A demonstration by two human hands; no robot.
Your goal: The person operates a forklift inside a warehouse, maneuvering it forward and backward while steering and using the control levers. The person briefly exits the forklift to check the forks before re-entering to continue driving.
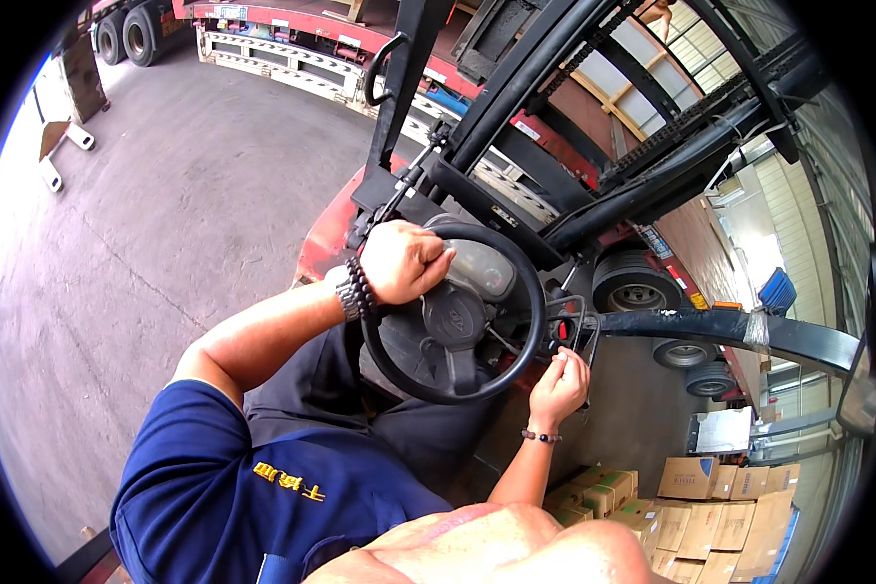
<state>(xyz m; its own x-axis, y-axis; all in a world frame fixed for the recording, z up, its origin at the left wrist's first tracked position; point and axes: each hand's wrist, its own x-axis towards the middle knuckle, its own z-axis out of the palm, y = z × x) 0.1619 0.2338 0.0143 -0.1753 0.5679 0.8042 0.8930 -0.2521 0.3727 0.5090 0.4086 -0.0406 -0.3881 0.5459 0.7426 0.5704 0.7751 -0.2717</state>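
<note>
I sit at the controls of a forklift with a red body (327, 226). My left hand (404, 263), with a watch and dark beads at its wrist, is closed at the upper left of the black steering wheel (532, 326). Whether it grips the rim itself or a knob on it is hidden under the palm. To the right of the wheel, my right hand (561, 385) has its fingers pinched on the dark knob of a control lever (553, 346). A small red switch (564, 330) sits just above that knob.
The black mast (467, 122) rises ahead. Beyond it stands a red flatbed truck (360, 41), with a large tyre (638, 292) at the right. Stacked cardboard boxes (686, 477) are at the lower right. Grey concrete floor (185, 185) stretches to the left, with pale fork-like prongs (53, 173) there.
</note>
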